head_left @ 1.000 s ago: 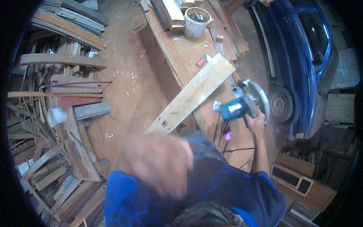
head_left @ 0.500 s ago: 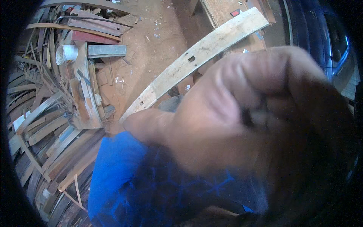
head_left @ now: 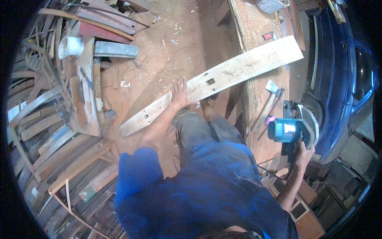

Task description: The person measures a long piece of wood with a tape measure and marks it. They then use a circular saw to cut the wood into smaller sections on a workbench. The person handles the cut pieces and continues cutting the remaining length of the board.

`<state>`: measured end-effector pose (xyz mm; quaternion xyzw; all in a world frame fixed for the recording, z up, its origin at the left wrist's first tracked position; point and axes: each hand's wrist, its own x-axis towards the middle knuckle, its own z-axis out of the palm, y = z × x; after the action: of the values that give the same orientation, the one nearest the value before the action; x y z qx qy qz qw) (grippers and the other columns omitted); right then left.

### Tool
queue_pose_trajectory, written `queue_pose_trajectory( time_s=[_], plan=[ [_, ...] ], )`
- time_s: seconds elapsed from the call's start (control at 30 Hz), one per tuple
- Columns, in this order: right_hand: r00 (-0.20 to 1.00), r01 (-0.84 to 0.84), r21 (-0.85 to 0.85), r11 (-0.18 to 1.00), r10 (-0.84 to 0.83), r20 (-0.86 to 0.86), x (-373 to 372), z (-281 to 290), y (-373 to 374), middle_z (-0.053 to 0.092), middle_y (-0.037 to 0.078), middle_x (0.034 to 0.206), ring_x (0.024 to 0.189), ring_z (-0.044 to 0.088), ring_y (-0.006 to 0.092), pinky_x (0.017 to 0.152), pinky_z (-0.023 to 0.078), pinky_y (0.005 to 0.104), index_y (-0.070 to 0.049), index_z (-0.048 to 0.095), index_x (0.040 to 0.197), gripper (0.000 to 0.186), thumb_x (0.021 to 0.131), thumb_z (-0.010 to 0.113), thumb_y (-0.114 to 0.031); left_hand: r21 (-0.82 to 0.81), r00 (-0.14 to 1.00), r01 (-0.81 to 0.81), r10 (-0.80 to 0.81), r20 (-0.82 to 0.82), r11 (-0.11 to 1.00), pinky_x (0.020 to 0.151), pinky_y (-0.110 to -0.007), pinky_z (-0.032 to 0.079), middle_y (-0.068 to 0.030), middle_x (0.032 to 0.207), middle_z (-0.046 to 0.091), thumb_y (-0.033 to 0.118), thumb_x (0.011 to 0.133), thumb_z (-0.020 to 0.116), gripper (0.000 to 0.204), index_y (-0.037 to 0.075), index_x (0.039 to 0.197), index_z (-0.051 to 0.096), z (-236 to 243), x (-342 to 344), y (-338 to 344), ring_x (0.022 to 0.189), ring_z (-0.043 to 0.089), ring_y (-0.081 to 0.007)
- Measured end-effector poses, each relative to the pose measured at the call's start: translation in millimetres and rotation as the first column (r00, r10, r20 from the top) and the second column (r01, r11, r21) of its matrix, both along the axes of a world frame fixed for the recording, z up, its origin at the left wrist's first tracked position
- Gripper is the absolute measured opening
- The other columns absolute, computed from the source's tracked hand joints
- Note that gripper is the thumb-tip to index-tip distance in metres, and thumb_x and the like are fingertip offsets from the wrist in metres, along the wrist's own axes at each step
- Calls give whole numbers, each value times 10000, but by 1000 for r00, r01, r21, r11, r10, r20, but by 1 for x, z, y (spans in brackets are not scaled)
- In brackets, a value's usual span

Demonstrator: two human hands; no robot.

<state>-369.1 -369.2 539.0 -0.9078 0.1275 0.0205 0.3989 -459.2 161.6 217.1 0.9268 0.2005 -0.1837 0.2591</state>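
Observation:
A long pale plank with two square holes lies slanting, its right end on the workbench and its left end jutting out past the bench. My left hand rests flat across the plank between the holes, fingers spread past its far edge. Over at the right, my right hand is closed around the handle of a teal circular saw, which is at the bench's right side. A hatchet with a wooden handle lies on the bench just left of the saw.
The wooden workbench carries a small red-and-black item and a whitish bucket at its far end. Stacked timber fills the left side, with a white bucket beyond. A blue car stands right of the bench.
A blurred hand close to the camera, which covered much of the right side, is gone from there. My right hand now shows on the circular saw. The view has shifted somewhat.

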Motion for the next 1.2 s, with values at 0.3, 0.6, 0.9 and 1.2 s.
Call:
queue_pose_trajectory(
  time_s=[0.3, 0.6, 0.9, 1.2],
  plan=[
    [997, 36, -176, 984, -23, 75, 19, -28, -8, 581, -12, 691, 536, 529, 86, 493, 423, 271, -11, 658, 967, 166, 876, 665, -149, 64, 990, 139, -141, 26, 988, 1245, -680, 112, -353, 1665, 93, 580, 488, 970, 1592, -15, 1652, 61, -186, -24, -4, 1556, 62, -532],
    [969, 157, -23, 987, -159, -189, 33, -18, -21, 679, 20, 875, 722, 607, 111, 660, 494, 295, 11, 693, 1049, 263, 850, 707, -160, 5, 962, 247, -245, 120, 969, 1194, -661, 230, -394, 1508, 251, 498, 474, 977, 1582, -27, 1643, 49, -161, -12, 0, 1426, 264, -542],
    [972, 214, 89, 973, -204, -114, 63, -14, -48, 646, 15, 782, 608, 579, 107, 544, 459, 286, -6, 694, 991, 171, 864, 707, -120, -80, 924, 374, -364, 116, 924, 1218, -628, 235, -443, 1543, 188, 487, 483, 1013, 1665, -6, 1643, -75, -72, 112, -57, 1443, 246, -585],
    [944, 329, 142, 934, -327, -38, 93, -22, -97, 626, 19, 735, 548, 564, 102, 497, 454, 279, -10, 656, 935, 170, 873, 711, -159, -8, 863, 438, -418, 283, 899, 1231, -610, 210, -474, 1530, 190, 473, 500, 1006, 1649, -40, 1633, -77, 42, 301, -206, 1439, 247, -608]
  ],
)
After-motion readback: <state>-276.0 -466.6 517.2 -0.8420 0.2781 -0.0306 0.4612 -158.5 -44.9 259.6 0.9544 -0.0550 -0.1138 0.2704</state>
